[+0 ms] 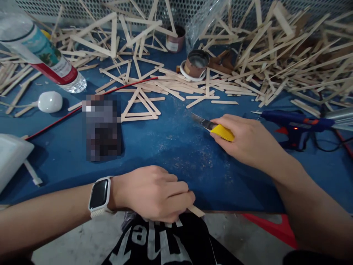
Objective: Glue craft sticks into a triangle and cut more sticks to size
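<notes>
My left hand, with a watch on its wrist, is closed around a wooden popsicle stick at the front edge of the table. Only the stick's short end pokes out past my fingers; the rest is hidden. In my right hand is a yellow utility knife, its blade out and pointing up and left over the blue tabletop. Fine wood dust and shavings lie between the two hands. The knife and the stick are well apart.
Heaps of popsicle sticks line the back. A triangle of sticks lies beside a phone. A blue glue gun with a lit red light is at the right. A water bottle and a brown cup stand farther back.
</notes>
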